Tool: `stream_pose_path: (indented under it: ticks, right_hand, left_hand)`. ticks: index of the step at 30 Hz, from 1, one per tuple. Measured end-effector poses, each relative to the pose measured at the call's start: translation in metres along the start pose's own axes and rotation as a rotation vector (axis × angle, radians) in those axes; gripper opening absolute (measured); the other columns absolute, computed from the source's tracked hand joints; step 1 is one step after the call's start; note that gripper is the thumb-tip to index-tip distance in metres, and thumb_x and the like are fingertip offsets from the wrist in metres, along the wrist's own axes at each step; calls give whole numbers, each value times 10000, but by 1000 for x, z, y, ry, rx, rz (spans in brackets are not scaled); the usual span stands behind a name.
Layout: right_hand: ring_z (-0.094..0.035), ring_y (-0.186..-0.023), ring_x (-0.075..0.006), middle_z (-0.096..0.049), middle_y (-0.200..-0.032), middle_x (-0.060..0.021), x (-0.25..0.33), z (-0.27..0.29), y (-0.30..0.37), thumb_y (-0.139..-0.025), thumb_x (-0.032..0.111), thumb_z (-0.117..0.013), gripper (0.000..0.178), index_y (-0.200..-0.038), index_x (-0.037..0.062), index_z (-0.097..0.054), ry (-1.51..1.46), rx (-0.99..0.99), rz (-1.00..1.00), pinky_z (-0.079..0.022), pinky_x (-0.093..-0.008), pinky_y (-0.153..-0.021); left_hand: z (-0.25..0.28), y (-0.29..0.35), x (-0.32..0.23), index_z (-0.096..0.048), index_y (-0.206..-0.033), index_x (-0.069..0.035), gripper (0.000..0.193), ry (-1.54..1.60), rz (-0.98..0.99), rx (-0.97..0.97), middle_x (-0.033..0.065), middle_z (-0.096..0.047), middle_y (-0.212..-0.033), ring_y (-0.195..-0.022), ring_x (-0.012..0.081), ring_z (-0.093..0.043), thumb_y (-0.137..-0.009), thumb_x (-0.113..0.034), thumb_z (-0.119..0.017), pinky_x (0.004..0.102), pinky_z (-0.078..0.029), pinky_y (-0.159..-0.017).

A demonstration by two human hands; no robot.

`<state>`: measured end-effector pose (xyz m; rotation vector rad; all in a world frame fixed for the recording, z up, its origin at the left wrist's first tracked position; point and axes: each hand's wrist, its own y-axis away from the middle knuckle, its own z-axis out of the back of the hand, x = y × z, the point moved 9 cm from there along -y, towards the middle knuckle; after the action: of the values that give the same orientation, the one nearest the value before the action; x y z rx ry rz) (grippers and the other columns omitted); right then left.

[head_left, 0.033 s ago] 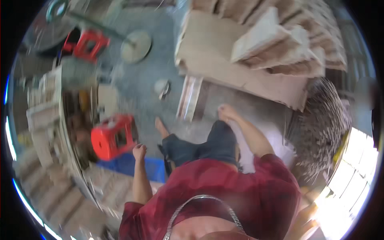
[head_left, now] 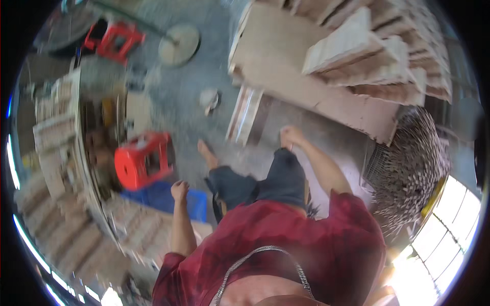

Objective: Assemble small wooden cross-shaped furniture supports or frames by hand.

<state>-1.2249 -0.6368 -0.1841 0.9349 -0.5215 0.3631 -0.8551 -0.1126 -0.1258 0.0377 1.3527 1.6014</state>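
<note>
My left hand [head_left: 179, 190] hangs over the edge of a blue plastic crate [head_left: 197, 205], beside a red plastic stool [head_left: 133, 162]. Its fingers are curled into a loose fist, and nothing shows in them. My right hand [head_left: 292, 135] hangs in front of my right knee, over the floor near a strip-like stack of light boards [head_left: 244, 116]. Its fingers are curled too, with no object seen in them; the picture is a little blurred there.
A broad brown board-topped table [head_left: 286, 56] carries wooden pieces [head_left: 342, 46] at the far right. A large bundle of thin sticks [head_left: 413, 171] stands at right. Wooden shelving [head_left: 79, 122] lines the left. Ahead are a round stand base [head_left: 178, 45] and another red stool [head_left: 120, 43].
The whole view has shifted slightly: the red stools and stand base sit higher, the table further right. Both hands stay in nearly the same pose.
</note>
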Motion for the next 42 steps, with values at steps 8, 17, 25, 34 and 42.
stream_pose_path:
  ticks: [8,17,25,34,42]
  right_hand:
    - [-679,-989,-250,-710,-1074,-100,-81,-80,-75,-941,285,-585,361,-1170,29,-694,-357,171,-290,-520,-380,-878]
    - [-103,-1538,-264,-173,-1667,-67,-94,-184,-281,-952,568,-541,831,-1576,100,-257,-774,116,-137,-142,-482,-1213]
    - [-466,-1269,-198,-520,-1409,-15,-96,-192,-400,-875,612,-653,768,-1431,122,-452,-939,3,34,-318,-401,-1034]
    - [-435,-1349,-205,-492,-1470,-30,-88,-210,-394,-912,589,-609,747,-1456,101,-456,-881,-19,102,-268,-385,-1151]
    - [-522,-1214,-172,-567,-1344,-52,-111,-237,-304,-926,542,-609,694,-1402,46,-513,-732,-2,-70,-387,-353,-1016]
  left_hand:
    - [-140,161,164,-432,-1390,101,592,274,451,-112,187,-642,-1176,-1004,254,-675,-891,-107,-673,350,-549,-796]
    - [-359,-64,266,-168,-1524,112,983,746,417,-117,260,-290,-1574,-1445,313,-339,-842,-210,-800,416,-288,-1181]
    - [-428,-185,215,-409,-1429,68,732,744,-55,-182,177,-534,-1381,-1257,227,-517,-863,-201,-787,326,-399,-1056]
    - [-417,-191,214,-563,-1298,37,548,741,34,-350,128,-661,-1199,-1093,176,-605,-879,-251,-771,298,-447,-966]
    - [-355,-110,255,-599,-1255,29,488,579,166,-306,121,-696,-1146,-1020,157,-646,-847,-162,-786,283,-497,-889]
